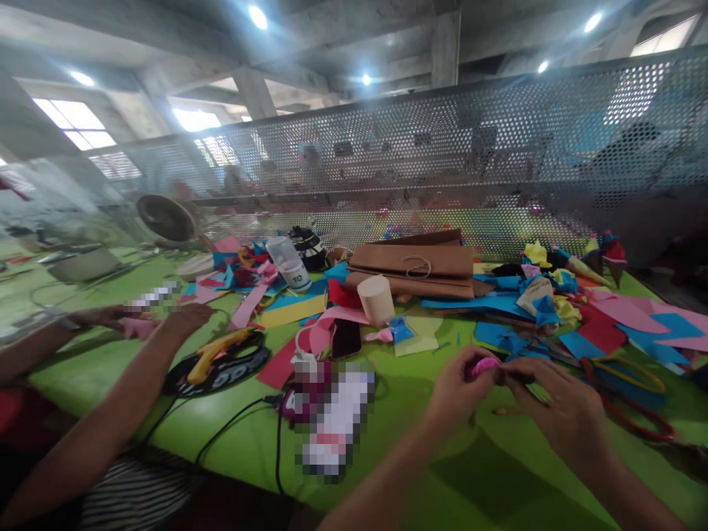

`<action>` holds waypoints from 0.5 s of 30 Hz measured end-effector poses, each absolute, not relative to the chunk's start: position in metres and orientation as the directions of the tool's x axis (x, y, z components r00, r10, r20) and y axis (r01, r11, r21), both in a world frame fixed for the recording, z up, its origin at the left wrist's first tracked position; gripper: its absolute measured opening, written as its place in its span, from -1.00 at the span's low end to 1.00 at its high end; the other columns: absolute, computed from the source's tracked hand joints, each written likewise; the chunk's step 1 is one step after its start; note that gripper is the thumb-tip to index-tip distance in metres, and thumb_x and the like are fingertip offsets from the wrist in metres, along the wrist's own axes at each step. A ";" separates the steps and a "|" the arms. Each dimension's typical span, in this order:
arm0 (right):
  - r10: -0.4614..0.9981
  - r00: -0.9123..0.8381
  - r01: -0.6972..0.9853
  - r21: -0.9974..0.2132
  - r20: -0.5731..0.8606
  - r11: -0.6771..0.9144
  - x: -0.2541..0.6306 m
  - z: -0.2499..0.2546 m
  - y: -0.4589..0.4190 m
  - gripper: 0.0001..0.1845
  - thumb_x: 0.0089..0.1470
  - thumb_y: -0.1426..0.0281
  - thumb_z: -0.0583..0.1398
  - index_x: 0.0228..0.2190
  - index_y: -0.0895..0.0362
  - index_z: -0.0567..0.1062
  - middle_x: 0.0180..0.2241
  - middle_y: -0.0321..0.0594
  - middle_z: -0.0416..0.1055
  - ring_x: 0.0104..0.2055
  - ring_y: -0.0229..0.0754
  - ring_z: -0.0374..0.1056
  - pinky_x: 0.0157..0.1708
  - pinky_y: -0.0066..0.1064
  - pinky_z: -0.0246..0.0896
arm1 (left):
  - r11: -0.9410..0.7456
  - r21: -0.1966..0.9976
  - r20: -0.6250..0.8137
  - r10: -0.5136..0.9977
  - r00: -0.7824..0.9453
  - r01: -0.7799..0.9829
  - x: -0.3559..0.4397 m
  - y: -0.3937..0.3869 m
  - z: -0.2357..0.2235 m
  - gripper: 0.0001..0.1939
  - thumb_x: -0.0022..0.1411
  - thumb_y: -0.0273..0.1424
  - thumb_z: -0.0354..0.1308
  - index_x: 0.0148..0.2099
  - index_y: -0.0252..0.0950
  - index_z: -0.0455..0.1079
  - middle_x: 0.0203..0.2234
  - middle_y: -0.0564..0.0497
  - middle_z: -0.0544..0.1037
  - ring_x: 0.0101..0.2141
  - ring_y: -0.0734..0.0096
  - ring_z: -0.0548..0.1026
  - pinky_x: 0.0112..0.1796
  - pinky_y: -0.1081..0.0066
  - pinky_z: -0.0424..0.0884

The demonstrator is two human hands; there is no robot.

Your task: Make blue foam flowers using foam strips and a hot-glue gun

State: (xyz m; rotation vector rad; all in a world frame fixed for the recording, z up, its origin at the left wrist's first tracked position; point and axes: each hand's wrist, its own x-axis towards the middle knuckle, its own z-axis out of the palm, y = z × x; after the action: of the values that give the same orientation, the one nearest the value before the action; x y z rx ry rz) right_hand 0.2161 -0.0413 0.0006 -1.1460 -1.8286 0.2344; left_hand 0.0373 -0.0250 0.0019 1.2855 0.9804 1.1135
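Low over the green table (403, 450), my left hand (459, 383) is closed on a small bright pink piece (485, 365), too small to tell its kind. The fingers of my right hand (558, 402) are pinched together against its right side, and their tips are partly hidden. Blue paper pieces (498, 335) lie just beyond both hands. Right of my right hand is a pair of scissors with red handles (636, 420). A small blue and pink folded piece (399, 330) sits beyond my left hand.
At the left, a co-worker's hands (188, 321) handle pink paper near a yellow glue gun (215, 354). A blurred-out phone (340, 420) and a purple plugged device (302, 402) with cables lie mid-table. Behind stand a cream roll (376, 299), brown folded sheets (409, 262) and a perforated metal screen (387, 162).
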 end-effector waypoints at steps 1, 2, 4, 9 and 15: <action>0.796 -0.119 0.594 -0.600 0.594 0.536 0.216 0.002 -0.042 -0.87 0.26 0.24 0.26 -0.25 -0.09 0.65 -0.27 -0.26 0.63 -0.28 -0.07 0.57 -0.27 -0.26 0.48 | -0.031 0.997 0.046 0.977 0.206 -0.076 0.038 -0.025 0.002 -0.74 0.22 -0.23 0.32 -0.13 -0.30 0.51 -0.47 0.05 0.51 -0.36 0.34 0.48 -0.32 0.41 0.43; 0.809 -0.105 0.576 -0.627 0.579 0.524 0.215 0.004 -0.042 -0.87 0.25 0.23 0.27 -0.27 -0.07 0.65 -0.29 -0.25 0.62 -0.30 -0.07 0.55 -0.27 -0.26 0.48 | -0.025 0.996 0.042 0.978 0.205 -0.081 0.039 -0.025 0.001 -0.74 0.21 -0.24 0.32 -0.14 -0.30 0.51 -0.48 0.05 0.51 -0.37 0.35 0.48 -0.33 0.41 0.43; 0.845 -0.068 0.515 -0.707 0.531 0.485 0.215 0.006 -0.042 -0.85 0.22 0.21 0.29 -0.31 -0.03 0.64 -0.33 -0.23 0.60 -0.33 -0.08 0.53 -0.29 -0.27 0.48 | -0.019 0.995 0.038 0.977 0.208 -0.095 0.039 -0.025 0.001 -0.74 0.20 -0.23 0.33 -0.15 -0.30 0.51 -0.48 0.05 0.51 -0.39 0.35 0.48 -0.35 0.41 0.43; 0.960 -0.050 0.234 -0.931 0.275 0.279 0.215 0.006 -0.041 -0.70 0.16 0.08 0.34 -0.26 0.04 0.65 -0.30 -0.17 0.61 -0.30 -0.06 0.53 -0.38 -0.30 0.54 | 0.000 0.992 0.025 0.979 0.200 -0.124 0.037 -0.024 0.000 -0.73 0.18 -0.23 0.33 -0.15 -0.30 0.50 -0.48 0.06 0.49 -0.45 0.42 0.42 -0.40 0.44 0.37; 0.918 -0.050 0.345 -0.855 0.394 0.387 0.215 0.002 -0.035 -0.77 0.12 0.14 0.37 -0.27 0.00 0.67 -0.29 -0.20 0.60 -0.29 -0.07 0.52 -0.27 -0.28 0.48 | -0.030 0.988 0.059 0.980 0.190 -0.150 0.037 -0.021 0.000 -0.81 0.16 -0.36 0.30 -0.17 -0.31 0.50 -0.39 0.04 0.52 -0.36 0.43 0.43 -0.32 0.47 0.36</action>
State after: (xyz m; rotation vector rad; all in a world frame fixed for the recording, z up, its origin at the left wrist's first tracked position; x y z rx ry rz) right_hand 0.2153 -0.0348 0.0023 -1.1463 -1.6100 0.6927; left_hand 0.0366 -0.0211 -0.0004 1.2189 0.9380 1.1622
